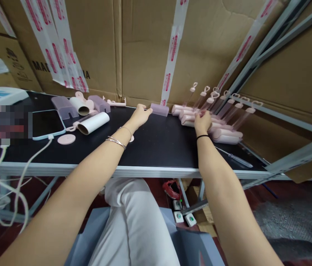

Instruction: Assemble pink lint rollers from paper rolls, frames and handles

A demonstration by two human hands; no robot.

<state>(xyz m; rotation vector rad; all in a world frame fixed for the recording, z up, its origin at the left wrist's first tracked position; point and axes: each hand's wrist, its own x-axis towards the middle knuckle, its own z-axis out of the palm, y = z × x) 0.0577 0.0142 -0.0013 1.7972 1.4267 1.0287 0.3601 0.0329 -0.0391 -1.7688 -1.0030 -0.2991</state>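
My left hand (140,115) reaches across the black table (156,147) and pinches the edge of a translucent lilac cover (160,109) that lies near the cardboard wall. My right hand (202,121) rests with fingers curled on one of several pink lint rollers (222,125), which lie stacked in a row at the back right, their clear handles pointing up at the wall. The fingertips of the right hand are partly hidden among the rollers.
At the back left lie two more lilac covers (61,106), paper roll refills (93,123), a pink disc (66,139) and a phone (46,123) on a white cable. A screwdriver (235,158) lies near the right front edge. Cardboard boxes (144,48) wall the back.
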